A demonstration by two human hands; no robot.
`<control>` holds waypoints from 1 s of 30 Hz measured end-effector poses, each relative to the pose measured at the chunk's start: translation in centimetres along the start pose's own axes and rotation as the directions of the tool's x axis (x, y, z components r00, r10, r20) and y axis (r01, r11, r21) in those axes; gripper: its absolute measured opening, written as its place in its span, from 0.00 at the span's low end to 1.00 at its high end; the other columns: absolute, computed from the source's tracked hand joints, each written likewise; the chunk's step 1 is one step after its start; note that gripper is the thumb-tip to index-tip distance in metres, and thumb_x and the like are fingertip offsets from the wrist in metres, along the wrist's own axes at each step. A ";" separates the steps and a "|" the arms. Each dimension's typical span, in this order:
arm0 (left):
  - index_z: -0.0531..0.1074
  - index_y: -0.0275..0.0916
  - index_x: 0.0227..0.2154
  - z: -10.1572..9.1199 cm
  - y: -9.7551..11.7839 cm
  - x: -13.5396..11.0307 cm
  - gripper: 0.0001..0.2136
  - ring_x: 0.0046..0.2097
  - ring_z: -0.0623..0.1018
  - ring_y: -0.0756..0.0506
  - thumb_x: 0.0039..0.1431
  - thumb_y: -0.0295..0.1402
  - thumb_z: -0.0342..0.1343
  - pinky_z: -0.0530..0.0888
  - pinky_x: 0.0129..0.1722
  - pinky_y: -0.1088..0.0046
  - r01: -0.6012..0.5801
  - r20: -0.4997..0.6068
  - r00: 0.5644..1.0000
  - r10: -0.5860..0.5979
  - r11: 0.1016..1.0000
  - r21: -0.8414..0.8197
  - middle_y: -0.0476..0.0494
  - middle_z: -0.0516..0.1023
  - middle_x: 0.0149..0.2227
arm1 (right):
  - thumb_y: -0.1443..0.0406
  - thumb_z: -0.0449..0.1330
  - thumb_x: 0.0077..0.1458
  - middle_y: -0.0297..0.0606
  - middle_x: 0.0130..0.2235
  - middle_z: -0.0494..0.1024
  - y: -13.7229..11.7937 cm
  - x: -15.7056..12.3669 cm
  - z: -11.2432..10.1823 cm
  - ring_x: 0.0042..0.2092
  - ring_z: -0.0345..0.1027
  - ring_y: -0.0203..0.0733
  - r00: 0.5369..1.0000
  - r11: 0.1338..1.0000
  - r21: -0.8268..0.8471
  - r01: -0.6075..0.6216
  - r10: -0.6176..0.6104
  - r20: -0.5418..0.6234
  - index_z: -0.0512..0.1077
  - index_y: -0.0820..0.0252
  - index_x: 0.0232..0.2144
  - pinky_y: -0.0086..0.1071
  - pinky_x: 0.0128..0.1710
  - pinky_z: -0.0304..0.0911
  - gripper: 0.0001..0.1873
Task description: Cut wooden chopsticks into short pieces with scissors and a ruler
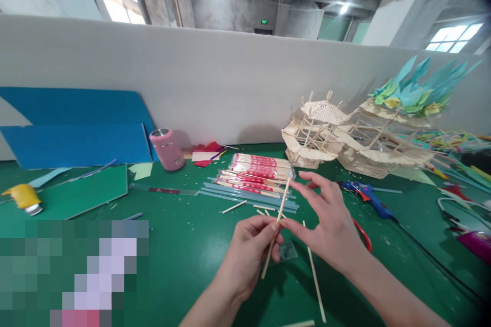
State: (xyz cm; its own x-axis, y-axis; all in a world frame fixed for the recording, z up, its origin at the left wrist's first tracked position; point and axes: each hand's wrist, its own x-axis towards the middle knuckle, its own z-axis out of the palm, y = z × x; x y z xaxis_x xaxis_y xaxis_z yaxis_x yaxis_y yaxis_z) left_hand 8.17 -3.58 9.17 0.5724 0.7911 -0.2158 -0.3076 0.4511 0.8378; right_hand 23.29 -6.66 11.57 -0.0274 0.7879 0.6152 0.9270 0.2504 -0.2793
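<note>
My left hand (255, 240) pinches a slim wooden chopstick (284, 199) between thumb and fingers, the stick slanting up to the right. My right hand (326, 219) is open beside it, fingers spread; its thumb meets the stick near my left thumb and its index fingertip is at the upper end. Below my right hand lies another loose chopstick (315, 276), and part of one more (297, 324) shows at the bottom edge. A small clear plastic piece (288, 252) lies partly hidden behind my left fingers.
Beyond the hands are plastic-wrapped chopstick packs (261, 166) and long translucent bluish sticks (245, 196). A stick-built pavilion model (318, 133) stands back right. Right lies a blue glue gun (366, 196) with its cord, near red-handled scissors (362, 235). A pink cup (168, 150) stands left.
</note>
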 end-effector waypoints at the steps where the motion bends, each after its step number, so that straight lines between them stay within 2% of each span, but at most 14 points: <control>1: 0.70 0.32 0.25 0.0 0.0 0.0 0.07 0.17 0.65 0.56 0.47 0.33 0.56 0.57 0.20 0.79 0.000 0.001 1.000 0.000 1.000 0.005 0.49 0.69 0.19 | 0.55 0.58 0.44 0.43 0.49 0.59 0.0 0.0 0.0 0.45 0.57 0.48 1.000 1.000 0.004 0.001 -0.001 -0.003 0.62 0.57 0.47 0.44 0.44 0.57 0.27; 9: 0.70 0.33 0.25 -0.1 0.1 -0.1 0.08 0.17 0.64 0.56 0.48 0.34 0.56 0.58 0.20 0.79 -0.001 -0.005 1.000 0.002 0.999 0.053 0.50 0.69 0.19 | 0.55 0.59 0.44 0.43 0.50 0.58 0.1 0.1 -0.2 0.45 0.56 0.48 1.000 1.000 0.008 -0.009 0.009 0.014 0.62 0.58 0.47 0.43 0.45 0.56 0.28; 30: 0.72 0.34 0.25 0.1 0.1 -0.1 0.10 0.17 0.63 0.56 0.45 0.36 0.59 0.56 0.19 0.78 -0.003 -0.011 1.000 0.004 0.999 0.051 0.50 0.69 0.18 | 0.54 0.59 0.43 0.42 0.50 0.58 0.3 0.0 -0.3 0.46 0.56 0.50 1.000 1.000 0.002 -0.005 0.005 -0.004 0.61 0.55 0.48 0.45 0.43 0.58 0.29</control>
State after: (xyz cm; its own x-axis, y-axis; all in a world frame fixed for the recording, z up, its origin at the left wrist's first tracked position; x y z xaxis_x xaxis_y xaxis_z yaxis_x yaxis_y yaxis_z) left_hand 8.13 -3.67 9.33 0.5630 0.7972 -0.2181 -0.2703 0.4269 0.8629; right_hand 23.67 -6.71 11.69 -0.0209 0.7870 0.6166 0.9264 0.2471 -0.2840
